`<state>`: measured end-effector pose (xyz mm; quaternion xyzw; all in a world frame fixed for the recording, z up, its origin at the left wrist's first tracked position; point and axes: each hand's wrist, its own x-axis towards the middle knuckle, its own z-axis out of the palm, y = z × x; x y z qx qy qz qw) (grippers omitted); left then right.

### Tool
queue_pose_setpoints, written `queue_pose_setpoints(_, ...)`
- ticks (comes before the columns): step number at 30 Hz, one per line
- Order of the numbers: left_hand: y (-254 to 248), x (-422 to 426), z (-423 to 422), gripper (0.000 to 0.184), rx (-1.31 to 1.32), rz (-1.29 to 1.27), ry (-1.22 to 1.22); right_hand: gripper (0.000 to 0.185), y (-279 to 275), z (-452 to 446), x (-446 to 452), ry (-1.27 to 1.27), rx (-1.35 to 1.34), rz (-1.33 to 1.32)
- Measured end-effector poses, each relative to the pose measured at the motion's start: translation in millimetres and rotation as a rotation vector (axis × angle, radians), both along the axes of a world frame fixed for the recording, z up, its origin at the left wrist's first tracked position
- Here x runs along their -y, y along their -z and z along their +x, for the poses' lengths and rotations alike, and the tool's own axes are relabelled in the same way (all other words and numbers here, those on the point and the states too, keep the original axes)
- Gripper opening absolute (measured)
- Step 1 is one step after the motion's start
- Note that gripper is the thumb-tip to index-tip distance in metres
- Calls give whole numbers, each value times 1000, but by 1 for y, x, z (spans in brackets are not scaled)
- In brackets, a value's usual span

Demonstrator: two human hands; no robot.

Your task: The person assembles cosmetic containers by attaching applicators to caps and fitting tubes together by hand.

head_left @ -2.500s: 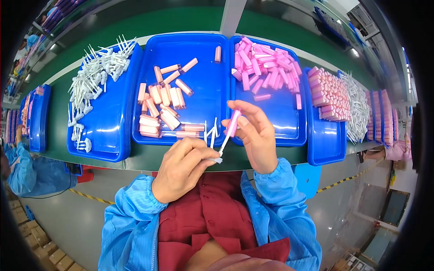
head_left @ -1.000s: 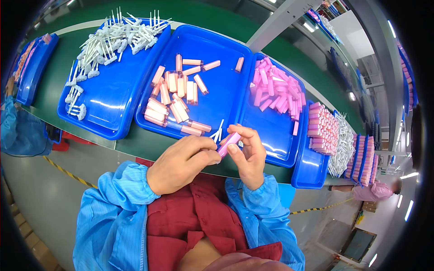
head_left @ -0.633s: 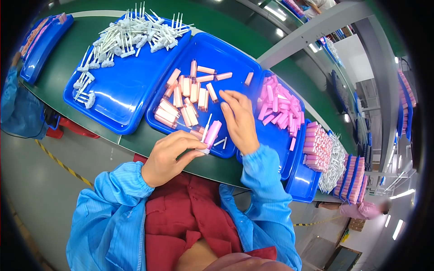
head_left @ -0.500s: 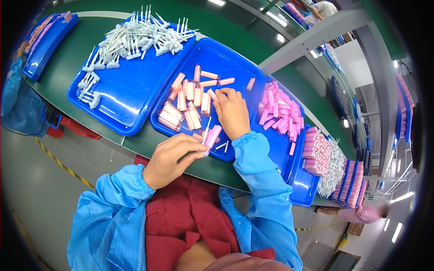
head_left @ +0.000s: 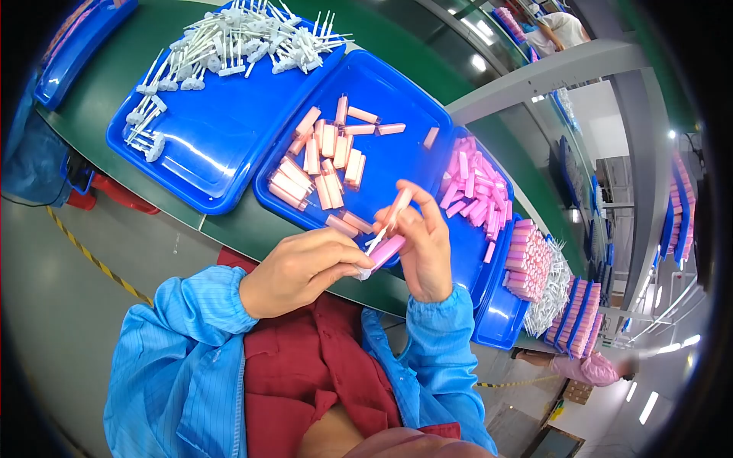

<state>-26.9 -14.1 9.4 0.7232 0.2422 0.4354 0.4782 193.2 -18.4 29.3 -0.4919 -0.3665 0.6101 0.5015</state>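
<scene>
My left hand (head_left: pixel 304 272) is closed on a white forked piece (head_left: pixel 363 272), one prong of which carries a pink tube (head_left: pixel 387 251). Fingers of my right hand (head_left: pixel 424 246) pinch a peach tube (head_left: pixel 398 208) at the end of the other white prong. How far that prong reaches into the tube is hard to tell. Both hands are above the front edge of the middle blue tray (head_left: pixel 397 99), where loose peach tubes (head_left: pixel 328 141) lie. Loose pink tubes (head_left: pixel 477 183) fill part of the tray to its right.
A left blue tray (head_left: pixel 206 164) holds a heap of white forked pieces (head_left: pixel 229 46). Farther right are stacked tubes (head_left: pixel 527 259), more white pieces (head_left: pixel 551 286) and another blue tray (head_left: pixel 500 313). A grey metal post slants behind. A person in pink (head_left: pixel 586 369) is at the right.
My right hand has taken a peach tube from the middle tray and moved back toward my left hand, to the white prong. The view has shifted slightly.
</scene>
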Motion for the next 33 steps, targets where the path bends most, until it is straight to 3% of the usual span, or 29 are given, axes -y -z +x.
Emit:
queue_pose_setpoints(7,6,3,4,22,15,82,-38,39,0,-11,26,-28,232,151)
queue_pose_setpoints(10,9,7,4,32,6,32,-174,37,10,-16,32,27,173,188)
queue_pose_setpoints(13,-1,3,2,53,-65,-158,-167,38,8,-13,31,48,26,185)
queue_pose_setpoints(14,-1,-1,-5,52,-124,-339,-59,39,6,-11,30,54,-28,193)
queue_pose_setpoints(17,14,-4,1,51,393,-1101,538,38,3,-8,31,-15,-133,251)
queue_pose_setpoints(18,15,-2,7,62,482,-1199,757,38,3,-8,33,-83,-182,256)
queue_pose_setpoints(19,17,0,15,59,667,-1375,952,36,6,-10,35,-96,-183,268)
queue_pose_setpoints(21,20,5,22,55,703,-1408,971,34,15,-12,40,-129,-175,284)
queue_pose_setpoints(24,11,-3,22,50,435,-1235,894,45,13,12,35,-183,332,587)
queue_pose_setpoints(25,2,-2,23,47,419,-1204,757,50,3,18,35,-175,522,662)
queue_pose_setpoints(26,-1,-1,25,46,399,-1202,669,68,-14,19,35,-199,741,707)
queue_pose_setpoints(30,-3,4,35,45,376,-1206,581,75,-25,4,42,-260,1137,763)
queue_pose_setpoints(33,1,9,36,43,351,-1240,606,76,-19,11,44,-302,1206,809)
